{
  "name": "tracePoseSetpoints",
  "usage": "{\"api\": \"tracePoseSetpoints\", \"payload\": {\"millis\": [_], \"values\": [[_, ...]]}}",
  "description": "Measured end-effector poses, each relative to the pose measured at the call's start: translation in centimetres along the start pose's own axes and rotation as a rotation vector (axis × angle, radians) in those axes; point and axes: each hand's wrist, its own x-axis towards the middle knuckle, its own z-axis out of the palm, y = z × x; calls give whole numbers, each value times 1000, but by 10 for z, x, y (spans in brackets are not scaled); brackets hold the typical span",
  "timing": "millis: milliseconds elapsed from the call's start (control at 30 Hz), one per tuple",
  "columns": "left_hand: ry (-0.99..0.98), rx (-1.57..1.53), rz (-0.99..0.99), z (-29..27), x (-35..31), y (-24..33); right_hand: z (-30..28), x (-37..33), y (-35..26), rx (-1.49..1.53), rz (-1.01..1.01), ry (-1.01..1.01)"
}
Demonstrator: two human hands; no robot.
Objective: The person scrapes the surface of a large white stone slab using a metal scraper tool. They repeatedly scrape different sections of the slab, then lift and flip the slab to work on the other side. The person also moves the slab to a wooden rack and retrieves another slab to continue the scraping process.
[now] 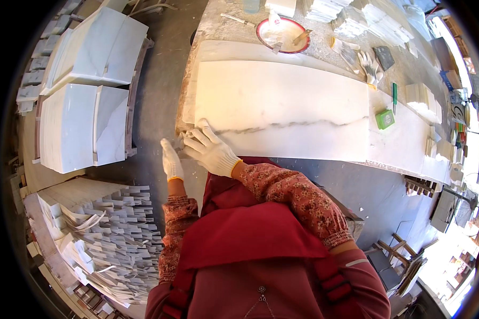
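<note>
A long white marble slab [282,106] with a dark grey vein lies across the table in front of me. My right hand [210,149], in a white knitted glove, rests at its near left corner. Its fingers are spread, some over the slab's edge, and nothing shows in its grip. Beside its fingertips is a small greyish patch at the table corner [184,134], too unclear to name. Left of that corner, apart from the slab, my left hand [172,160] is held edge-up in a matching glove, fingers stretched out and holding nothing visible.
A red-rimmed bowl [283,35] of whitish paste holds a scraper. Spare gloves [370,68], a green box [385,119] and stacked white pieces [423,102] occupy the table's right. Marble block stacks [69,125] and a pile of thin strips [109,234] stand to my left.
</note>
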Motion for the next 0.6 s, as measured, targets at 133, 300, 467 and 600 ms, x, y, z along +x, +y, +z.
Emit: {"api": "tracePoseSetpoints", "payload": {"millis": [133,300,467,600], "values": [[28,-177,4,-35,4,5,-19,-35,20,-77,-26,40],[-59,-262,-53,-45,-1,-20,-66,-171,64,-2,441,-72],[-93,-231,-82,-30,-12,-34,-105,-369,121,-535,987,-17],[-123,-192,22,-31,-17,-16,-150,-507,112,-436,1775,447]]}}
